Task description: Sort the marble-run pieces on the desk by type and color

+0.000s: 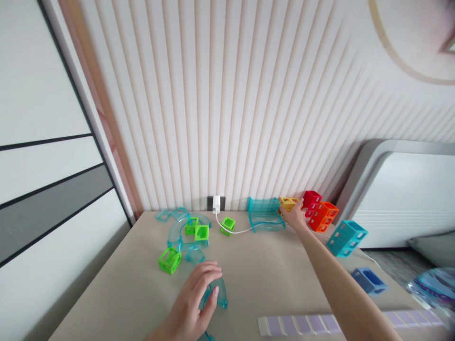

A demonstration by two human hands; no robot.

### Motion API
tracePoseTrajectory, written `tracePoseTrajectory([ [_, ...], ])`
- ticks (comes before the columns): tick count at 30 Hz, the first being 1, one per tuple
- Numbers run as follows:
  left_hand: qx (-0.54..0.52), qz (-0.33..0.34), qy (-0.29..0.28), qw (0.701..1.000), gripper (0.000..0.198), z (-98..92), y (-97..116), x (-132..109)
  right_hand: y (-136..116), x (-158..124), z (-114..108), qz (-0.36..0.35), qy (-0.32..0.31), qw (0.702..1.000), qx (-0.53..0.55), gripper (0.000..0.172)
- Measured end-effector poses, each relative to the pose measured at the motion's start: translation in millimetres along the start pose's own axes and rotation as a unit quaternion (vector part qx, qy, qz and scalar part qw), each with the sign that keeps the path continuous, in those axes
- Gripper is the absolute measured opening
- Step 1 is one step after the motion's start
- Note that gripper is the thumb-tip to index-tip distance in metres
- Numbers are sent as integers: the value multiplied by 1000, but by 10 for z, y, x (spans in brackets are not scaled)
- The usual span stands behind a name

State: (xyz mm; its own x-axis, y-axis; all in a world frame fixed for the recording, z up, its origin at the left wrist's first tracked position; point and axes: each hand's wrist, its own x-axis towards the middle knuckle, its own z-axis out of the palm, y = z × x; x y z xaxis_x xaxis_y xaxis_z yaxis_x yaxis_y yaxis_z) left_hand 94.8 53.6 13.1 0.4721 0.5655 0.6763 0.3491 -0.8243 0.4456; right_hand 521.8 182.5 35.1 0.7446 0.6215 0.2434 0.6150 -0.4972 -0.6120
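My left hand (197, 293) rests near the table's front edge, fingers curled over a clear teal curved track piece (218, 291). My right arm stretches far across the table; my right hand (295, 219) grips a yellow hollow block (287, 203) at the back, beside a red block (312, 199) and an orange block (323, 216). A stack of teal wavy track pieces (265, 214) stands just left of that hand.
Green hollow blocks (169, 260) and teal curved tracks (179, 227) lie at the left. A white plug and cable (216, 204) sit at the wall. A teal block (346, 237), a blue block (368, 280) and a purple strip (302, 325) lie at the right on the beige table (270, 274).
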Motion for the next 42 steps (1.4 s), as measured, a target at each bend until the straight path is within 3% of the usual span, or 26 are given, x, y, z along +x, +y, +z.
tracePoseTrajectory([
  [6,1,15,-45,999,32,-9,40,10,-335,-442,-159,-156,-19,987,30,72],
  [11,12,22,-113,993,31,-47,128,66,-761,-1088,50,-330,-160,929,48,37],
  [14,15,15,-137,990,31,-66,159,86,-957,-1359,230,-369,-221,902,47,30],
  [21,5,-10,-137,991,23,-61,163,83,-1083,-1404,470,-340,-288,895,18,33],
  [27,-8,-22,-131,991,20,-50,151,77,-1033,-1428,518,-331,-287,899,28,32],
  [31,-13,-26,-139,990,21,-39,141,62,-1004,-1447,513,-321,-261,909,46,37],
  [36,-12,-27,-135,990,21,-38,145,69,-1008,-1436,466,-298,-256,917,64,18],
  [42,-14,-20,-134,991,22,-54,161,79,-1003,-1401,263,-251,-218,933,138,21],
])
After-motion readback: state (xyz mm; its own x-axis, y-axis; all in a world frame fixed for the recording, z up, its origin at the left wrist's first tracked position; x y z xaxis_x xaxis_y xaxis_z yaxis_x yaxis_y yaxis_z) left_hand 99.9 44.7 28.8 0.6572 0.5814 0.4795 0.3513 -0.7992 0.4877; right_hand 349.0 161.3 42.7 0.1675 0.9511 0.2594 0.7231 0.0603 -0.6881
